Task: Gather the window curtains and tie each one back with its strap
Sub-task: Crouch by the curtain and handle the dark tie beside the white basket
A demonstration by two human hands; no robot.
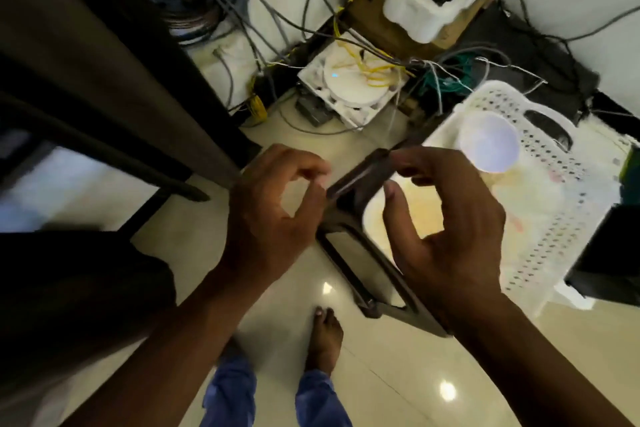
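Note:
A brown curtain [104, 55] hangs gathered along the left side, reaching down to the floor. A dark brown strap [360, 173] stretches between my hands and loops down below them, its lower end [374, 302] hanging near the floor. My left hand [273, 208] pinches one end of the strap between thumb and fingers, just right of the curtain's lower edge. My right hand [446, 218] holds the strap's other part with fingertips, thumb apart below.
A white perforated laundry basket [540, 184] stands to the right. A tangle of cables [277, 3] and a white network box [349, 83] lie by the wall ahead. A cardboard box with white foam [433, 7] is at the back. My bare foot [325, 336] stands on the glossy tile floor.

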